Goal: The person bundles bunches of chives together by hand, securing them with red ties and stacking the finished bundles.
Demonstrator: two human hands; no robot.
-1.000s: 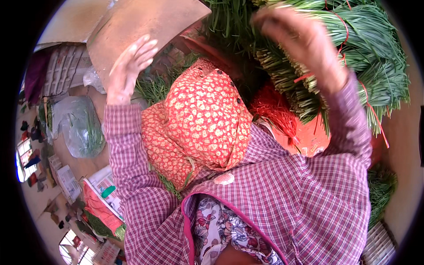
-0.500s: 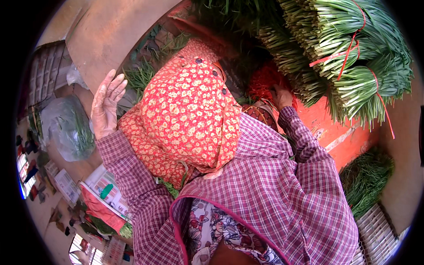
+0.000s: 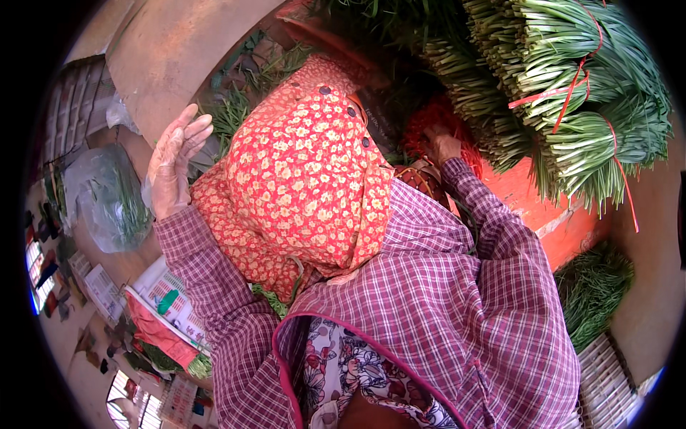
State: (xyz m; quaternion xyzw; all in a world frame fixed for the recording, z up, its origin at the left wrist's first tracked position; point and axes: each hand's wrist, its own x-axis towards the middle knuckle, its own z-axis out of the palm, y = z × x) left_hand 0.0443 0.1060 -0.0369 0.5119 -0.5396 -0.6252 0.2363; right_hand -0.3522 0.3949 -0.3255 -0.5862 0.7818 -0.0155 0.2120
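My left hand (image 3: 171,164) is raised at the left with its fingers stretched out, holding nothing. It is beside a red floral cloth (image 3: 300,164) with dark buttons, spread over my lap. On the far side of the lap, my right hand (image 3: 443,144) reaches into a heap of red strings (image 3: 468,151); its fingertips are partly hidden there, so their grip does not show. Bundles of long green stalks (image 3: 579,161), bound with red ties (image 3: 574,93), are stacked to the right of that hand.
Under the bundles is an orange-red surface (image 3: 532,204). Loose greens (image 3: 597,286) lie at the right, by a slatted rack (image 3: 607,379). More loose greens (image 3: 229,121) lie beyond the cloth. At the left are a clear bag of greens (image 3: 114,196) and printed sheets (image 3: 171,297).
My right hand has moved left and slightly farther away within the red strings. The left hand has turned a little, its fingers tilting to the right.
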